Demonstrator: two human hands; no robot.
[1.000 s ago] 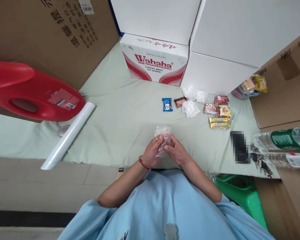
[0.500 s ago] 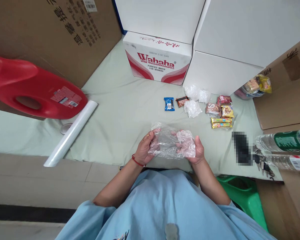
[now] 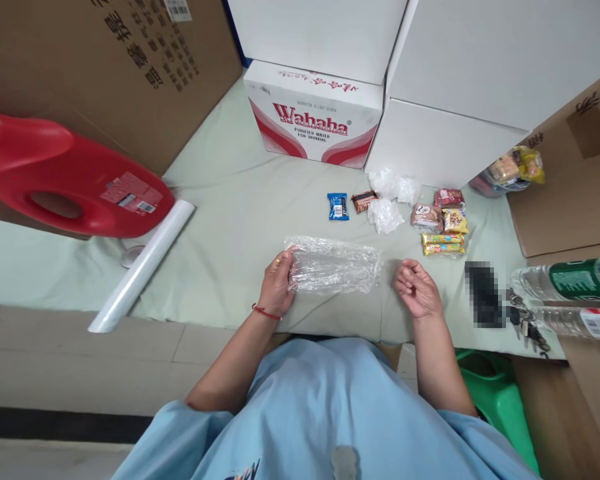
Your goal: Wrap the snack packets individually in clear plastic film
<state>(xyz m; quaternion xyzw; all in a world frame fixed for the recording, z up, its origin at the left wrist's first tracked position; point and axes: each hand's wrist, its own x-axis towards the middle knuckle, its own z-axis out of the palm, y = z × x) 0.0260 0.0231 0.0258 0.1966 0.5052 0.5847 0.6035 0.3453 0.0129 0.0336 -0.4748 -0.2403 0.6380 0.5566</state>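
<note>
My left hand (image 3: 276, 279) is closed on the left end of a crinkled sheet of clear plastic wrap (image 3: 334, 267). Held low over the cloth, the wrap stretches to the right in a wide strip. My right hand (image 3: 418, 288) is a short way beyond the strip's right end, apart from it. Its fingers are curled in, palm side partly up, and nothing shows in them. Farther back lie a blue snack packet (image 3: 339, 207), a brown snack packet (image 3: 365, 201) and crumpled clear plastic (image 3: 385, 215).
Small snack packs (image 3: 443, 244) lie to the right, near a blurred dark object, keys (image 3: 529, 330) and water bottles (image 3: 583, 280). A red jug (image 3: 80, 180) and white roll (image 3: 143, 267) are at the left. A Wahaha carton (image 3: 313, 120) stands behind on the cloth-covered table (image 3: 220, 247).
My right hand has come off the plastic wrap and moved right. The wrap, bunched between both hands before, now lies stretched out flatter. My left hand has shifted slightly left with it.
</note>
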